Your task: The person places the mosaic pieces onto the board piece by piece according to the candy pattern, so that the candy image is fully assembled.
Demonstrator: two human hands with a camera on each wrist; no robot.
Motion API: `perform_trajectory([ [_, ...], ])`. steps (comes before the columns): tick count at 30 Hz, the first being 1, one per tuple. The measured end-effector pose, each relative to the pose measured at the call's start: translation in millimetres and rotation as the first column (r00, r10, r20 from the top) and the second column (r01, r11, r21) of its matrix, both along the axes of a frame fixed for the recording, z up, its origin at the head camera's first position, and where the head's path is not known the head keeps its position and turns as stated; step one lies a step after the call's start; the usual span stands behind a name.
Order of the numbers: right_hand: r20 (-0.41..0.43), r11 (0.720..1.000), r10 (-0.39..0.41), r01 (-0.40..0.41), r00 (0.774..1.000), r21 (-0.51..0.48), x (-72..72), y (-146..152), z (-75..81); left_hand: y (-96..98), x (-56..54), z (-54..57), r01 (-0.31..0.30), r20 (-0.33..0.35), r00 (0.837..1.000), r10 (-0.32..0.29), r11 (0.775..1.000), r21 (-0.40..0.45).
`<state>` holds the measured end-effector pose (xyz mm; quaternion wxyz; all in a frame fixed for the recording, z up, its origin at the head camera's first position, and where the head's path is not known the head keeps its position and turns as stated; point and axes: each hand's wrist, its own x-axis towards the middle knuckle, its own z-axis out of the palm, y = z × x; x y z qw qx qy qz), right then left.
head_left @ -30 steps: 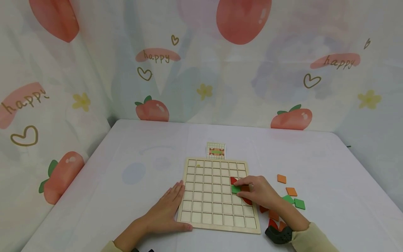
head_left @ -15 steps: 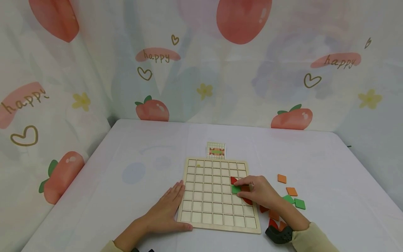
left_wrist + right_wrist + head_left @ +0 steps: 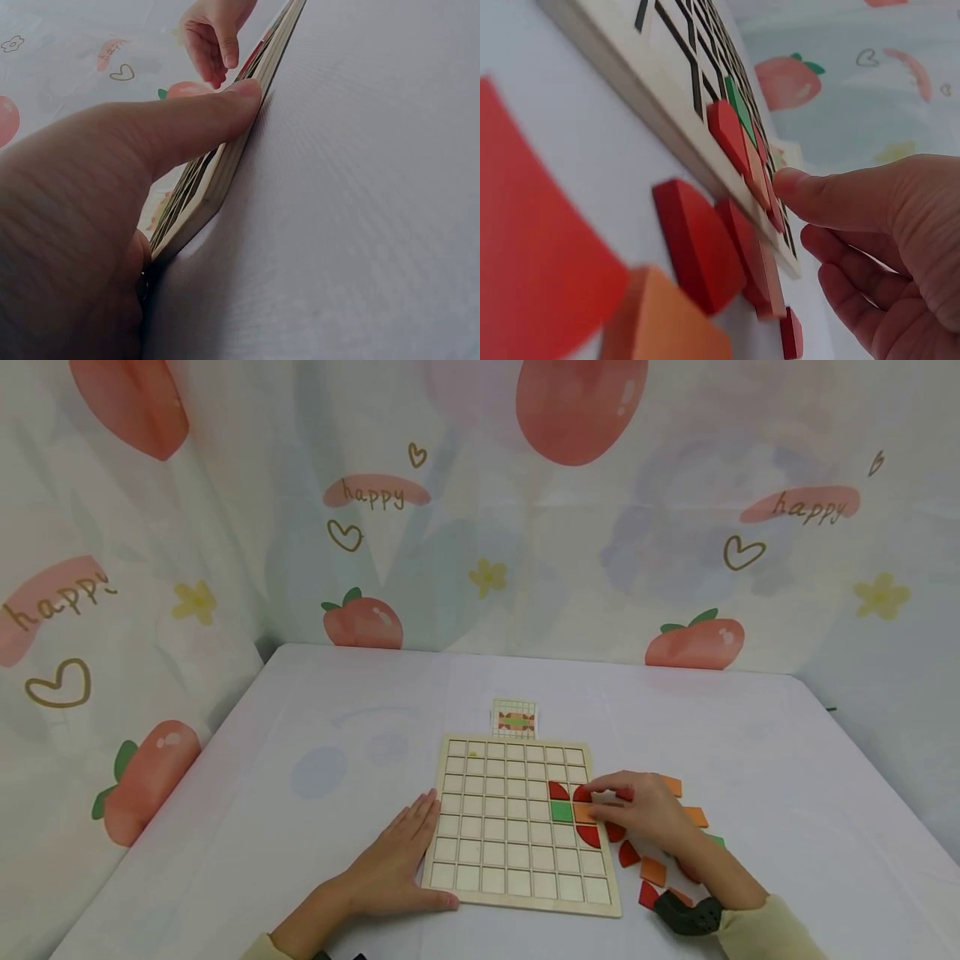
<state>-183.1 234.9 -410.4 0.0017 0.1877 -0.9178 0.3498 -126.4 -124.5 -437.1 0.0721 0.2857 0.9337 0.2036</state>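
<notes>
A wooden grid board [image 3: 495, 832] lies on the white table. My left hand [image 3: 393, 864] rests along its left side with straight fingers, the thumb [image 3: 202, 124] over the near corner. A green square tile [image 3: 562, 812] and an orange square tile [image 3: 584, 812] sit in one row of the board. Red quarter-round tiles [image 3: 558, 791] fill cells above them, and another red quarter-round tile [image 3: 589, 836] lies just below the orange one. My right hand [image 3: 647, 810] hovers at the board's right edge, with nothing between the thumb and fingers in the right wrist view.
Loose tiles lie right of the board, among them an orange square [image 3: 653, 870], a red quarter-round piece [image 3: 628, 854] and another orange square [image 3: 697, 817], partly under the right arm. A small pattern card [image 3: 514, 720] touches the board's far edge. A printed curtain [image 3: 555, 543] stands behind the table.
My right hand has come off the green tile and moved right, uncovering the orange tile and the red tiles around it. My left hand and the board have stayed put.
</notes>
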Motion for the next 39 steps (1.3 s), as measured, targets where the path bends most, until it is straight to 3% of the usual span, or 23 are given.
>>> perform_trajectory([
  [10,-0.018,0.995,-0.097,0.097,0.995,0.028,4.7,23.0,-1.8,0.4,0.7,-0.5,-0.006,-0.004,1.0,0.006,1.0,-0.009],
  [30,-0.015,0.99,-0.11,0.11,0.994,0.086,-9.0,33.9,-5.0,0.4,1.2,-0.3,-0.002,-0.005,1.0,0.002,1.0,-0.003],
  [39,0.006,0.981,-0.17,0.168,0.985,0.092,-8.8,34.5,-6.0,-0.1,0.4,-1.6,-0.003,-0.009,1.0,0.003,1.0,-0.009],
])
